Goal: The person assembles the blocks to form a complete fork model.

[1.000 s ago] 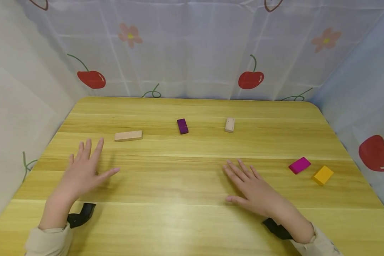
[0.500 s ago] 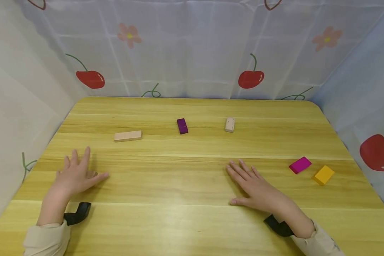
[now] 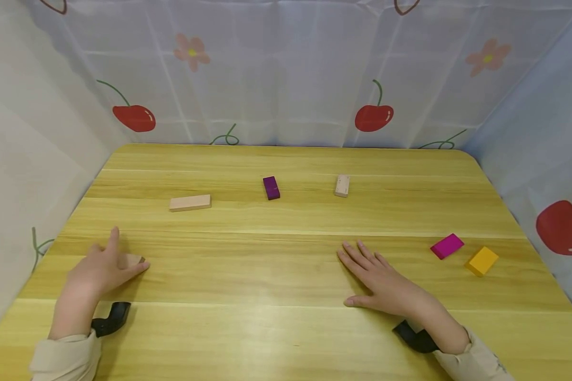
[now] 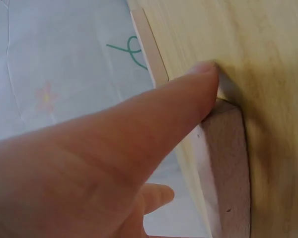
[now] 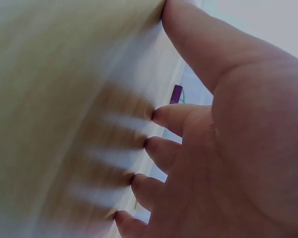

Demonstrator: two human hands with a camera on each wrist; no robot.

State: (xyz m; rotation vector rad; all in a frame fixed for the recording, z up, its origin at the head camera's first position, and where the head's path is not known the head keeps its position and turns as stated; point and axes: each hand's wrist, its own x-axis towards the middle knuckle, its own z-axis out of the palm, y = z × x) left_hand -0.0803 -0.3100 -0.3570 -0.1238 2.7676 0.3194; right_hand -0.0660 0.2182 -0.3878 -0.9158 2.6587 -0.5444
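Head view: your left hand spreads over a plain wooden block; off-centre pinching could tip it; your right hand lies wide.

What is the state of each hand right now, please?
Left hand: at a pale wooden block; whether it grips cannot be told.
Right hand: open, holding nothing.

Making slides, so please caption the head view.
Left hand partly covering a pale block, right hand on the table, magenta block beside yellow block.
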